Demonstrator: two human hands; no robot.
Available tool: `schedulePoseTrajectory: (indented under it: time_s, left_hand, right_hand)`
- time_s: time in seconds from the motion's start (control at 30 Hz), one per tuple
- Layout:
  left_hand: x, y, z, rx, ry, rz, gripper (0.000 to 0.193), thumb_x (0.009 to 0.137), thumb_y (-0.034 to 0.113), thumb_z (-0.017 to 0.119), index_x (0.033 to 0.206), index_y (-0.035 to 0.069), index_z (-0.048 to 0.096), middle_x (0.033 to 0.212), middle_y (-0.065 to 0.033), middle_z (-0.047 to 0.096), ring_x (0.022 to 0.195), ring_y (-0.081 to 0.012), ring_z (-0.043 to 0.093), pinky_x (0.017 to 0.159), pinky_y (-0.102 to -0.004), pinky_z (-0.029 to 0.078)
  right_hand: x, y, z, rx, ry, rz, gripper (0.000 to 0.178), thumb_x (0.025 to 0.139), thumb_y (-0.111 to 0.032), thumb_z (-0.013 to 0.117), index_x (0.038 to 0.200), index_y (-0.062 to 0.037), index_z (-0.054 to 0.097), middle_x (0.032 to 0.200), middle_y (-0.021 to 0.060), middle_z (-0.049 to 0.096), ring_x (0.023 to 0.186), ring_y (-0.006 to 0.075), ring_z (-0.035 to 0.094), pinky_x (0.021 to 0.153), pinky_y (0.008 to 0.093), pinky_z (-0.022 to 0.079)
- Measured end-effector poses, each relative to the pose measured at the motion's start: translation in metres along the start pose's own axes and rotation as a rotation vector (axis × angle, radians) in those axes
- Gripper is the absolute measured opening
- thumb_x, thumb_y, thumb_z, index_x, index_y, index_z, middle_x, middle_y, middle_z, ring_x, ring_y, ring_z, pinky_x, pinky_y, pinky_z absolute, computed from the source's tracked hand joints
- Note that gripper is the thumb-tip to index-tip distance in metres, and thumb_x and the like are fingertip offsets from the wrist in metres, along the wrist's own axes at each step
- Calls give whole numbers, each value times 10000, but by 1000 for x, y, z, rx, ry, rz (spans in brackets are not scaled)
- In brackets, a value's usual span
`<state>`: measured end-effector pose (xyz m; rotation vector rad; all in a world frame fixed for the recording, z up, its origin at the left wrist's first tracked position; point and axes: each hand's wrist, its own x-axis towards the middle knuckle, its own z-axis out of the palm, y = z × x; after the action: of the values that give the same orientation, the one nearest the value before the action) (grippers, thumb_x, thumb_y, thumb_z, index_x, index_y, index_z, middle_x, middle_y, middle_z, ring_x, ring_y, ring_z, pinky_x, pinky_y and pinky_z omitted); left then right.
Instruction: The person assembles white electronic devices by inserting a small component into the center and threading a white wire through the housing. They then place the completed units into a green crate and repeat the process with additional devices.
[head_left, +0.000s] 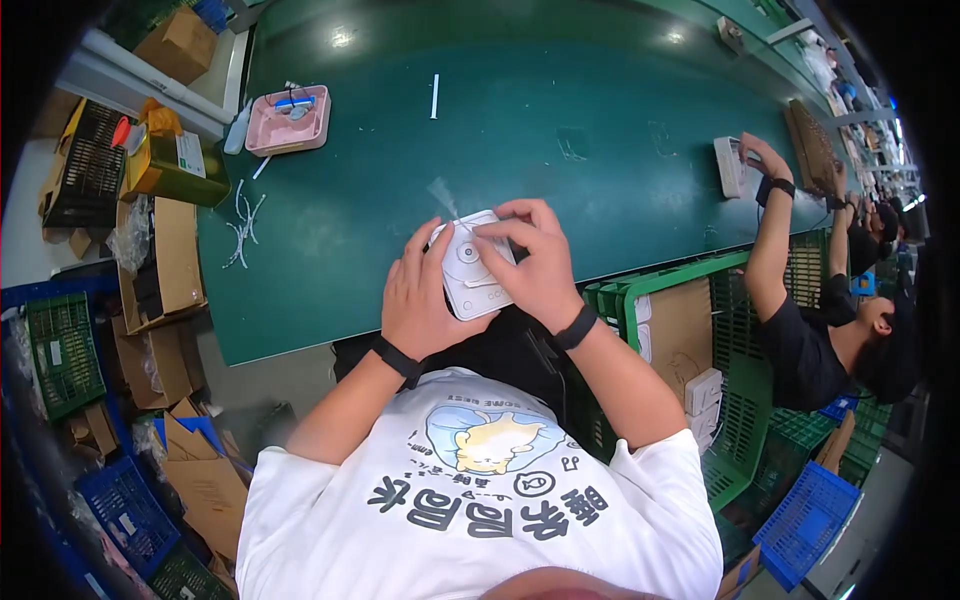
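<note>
A white, flat plastic device [473, 293] with a round centre piece and small round marks is held near the table's front edge. My left hand [415, 290] wraps its left side and lower edge, thumb underneath. My right hand [535, 262] rests over the right side, its fingers bent onto the top face near the far edge. A thin, clear plastic strip [443, 195] sticks up beyond the far edge of the device; whether my fingers pinch it cannot be made out. Each wrist wears a black band.
The green table [350, 200] bears a pink tray [318, 125] of small items, white cable ties [242, 225] and a white strip [435, 97]. To my right stands a green crate [735, 440] with white devices. Further right, a person's hand [762, 157] touches a white device [729, 168].
</note>
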<state>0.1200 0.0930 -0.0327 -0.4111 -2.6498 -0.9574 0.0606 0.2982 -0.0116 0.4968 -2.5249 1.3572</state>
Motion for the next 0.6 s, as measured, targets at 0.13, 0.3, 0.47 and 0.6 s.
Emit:
schedulePoseTrajectory:
  time_s: [0.13, 0.3, 0.47, 0.6]
  left_hand:
    - [-2, 1, -2, 2, -16, -9, 1221, 728, 503, 1039, 1704, 51, 462, 1701, -220, 507, 1404, -419, 646, 1088, -525, 557]
    - [-1, 3, -3, 13, -16, -1, 1208, 729, 500, 1040, 1699, 58, 473, 1703, -218, 504, 1386, -407, 653, 1082, -515, 560]
    - [0, 3, -3, -5, -27, -17, 1200, 721, 497, 1051, 1683, 70, 475, 1705, -236, 502, 1382, -453, 660, 1095, -545, 564]
    - [-1, 2, -3, 4, -30, -8, 1194, 722, 492, 1050, 1684, 76, 478, 1703, -237, 504, 1363, -450, 670, 1082, -543, 571]
  right_hand:
    - [-4, -11, -11, 116, -85, 147, 207, 905, -78, 912, 1096, -43, 838, 1053, 82, 781, 889, 194, 701, 835, 323, 607]
    - [-2, -9, -19, 127, -143, 261, 153, 918, -42, 883, 1063, -44, 834, 986, 56, 787, 828, 180, 677, 795, 317, 589]
    - [-1, -4, -15, 53, -162, 73, 174, 930, -16, 858, 1097, -50, 824, 999, 49, 783, 804, 156, 648, 744, 301, 553]
    - [-2, -11, -10, 79, -135, 108, 176, 936, -16, 854, 1104, -55, 822, 998, 44, 783, 770, 140, 632, 706, 289, 530]
